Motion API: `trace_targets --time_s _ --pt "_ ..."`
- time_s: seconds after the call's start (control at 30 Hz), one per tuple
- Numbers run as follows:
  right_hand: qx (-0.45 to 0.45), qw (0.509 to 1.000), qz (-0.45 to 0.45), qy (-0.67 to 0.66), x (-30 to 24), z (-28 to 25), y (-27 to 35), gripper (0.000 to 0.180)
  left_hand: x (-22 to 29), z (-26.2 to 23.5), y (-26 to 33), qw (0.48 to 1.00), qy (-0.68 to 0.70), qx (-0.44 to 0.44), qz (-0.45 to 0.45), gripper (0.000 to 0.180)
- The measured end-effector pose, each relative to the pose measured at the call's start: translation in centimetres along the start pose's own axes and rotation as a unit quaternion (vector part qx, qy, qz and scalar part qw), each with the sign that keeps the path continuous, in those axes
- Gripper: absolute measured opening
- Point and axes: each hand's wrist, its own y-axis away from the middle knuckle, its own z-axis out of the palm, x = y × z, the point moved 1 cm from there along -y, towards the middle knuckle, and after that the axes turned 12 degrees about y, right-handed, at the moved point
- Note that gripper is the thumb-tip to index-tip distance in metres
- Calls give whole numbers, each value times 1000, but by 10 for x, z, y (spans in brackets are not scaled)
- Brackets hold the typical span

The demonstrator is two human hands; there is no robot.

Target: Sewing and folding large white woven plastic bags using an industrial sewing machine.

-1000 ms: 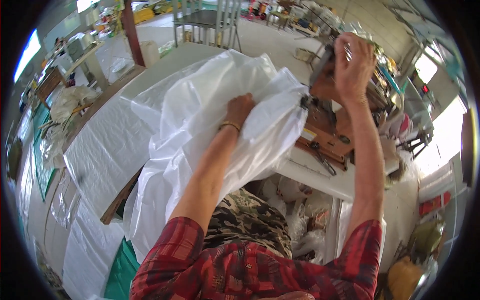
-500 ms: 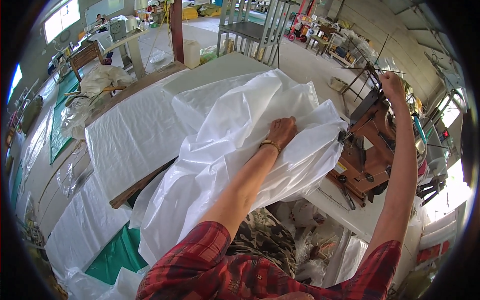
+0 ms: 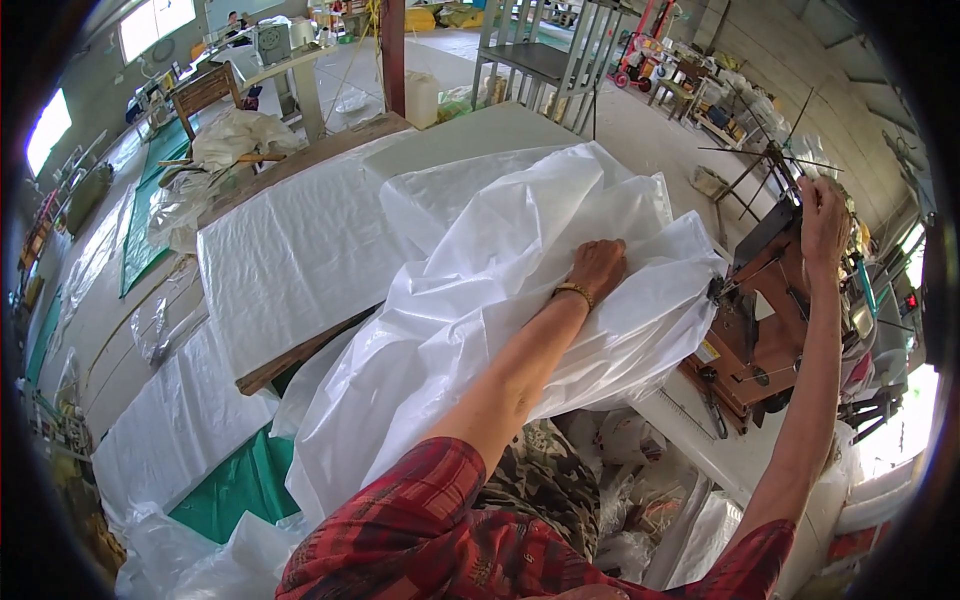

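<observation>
A glossy white plastic sheet [image 3: 450,290] lies in loose folds over the table, its right end bunched at the brown sewing machine [image 3: 752,335]. My left hand [image 3: 598,270] is closed on the sheet's folds, knuckles up, left of the machine. My right hand [image 3: 824,222] is raised beside the machine's black box-shaped part [image 3: 766,232], below a stand of thin dark rods [image 3: 775,155]. Its fingers are bent and drawn together; whatever they hold, if anything, is too small to make out.
A wooden-edged table [image 3: 300,362] carries flat white sheeting at left, with green sheeting [image 3: 240,485] below it. Scissors [image 3: 716,415] lie by the machine. Beyond stand a grey metal rack [image 3: 540,62], a dark red post [image 3: 392,60] and a whitish jug [image 3: 421,100].
The view has shifted, so the whole scene sits further right and lower. My right hand has come down a little beside the machine and its fist has loosened. My left hand stays on the sheet.
</observation>
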Motion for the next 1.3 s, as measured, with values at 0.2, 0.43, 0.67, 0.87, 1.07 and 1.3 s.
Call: trace_targets --time_s 0.2,0.43,0.67,0.87,1.07,1.3 --pt "217 972 -62 62 -19 -8 48 27 -7 5 -16 997 -15 -55 -44 19" --pt "235 965 -108 -38 -42 -7 86 23 -16 -6 -22 998 -44 -41 -37 29" --pt "67 939 78 -330 -40 38 258 22 -1 -10 -8 997 -61 -22 -48 23" --pt "-192 903 142 -358 -43 46 313 18 -9 -50 17 979 -184 38 -74 18" --pt "-181 901 110 -380 -45 43 309 22 -4 -69 -11 959 -256 53 -107 29" --pt "-185 894 92 -397 -46 37 308 21 97 5 -80 958 -97 -11 269 42"
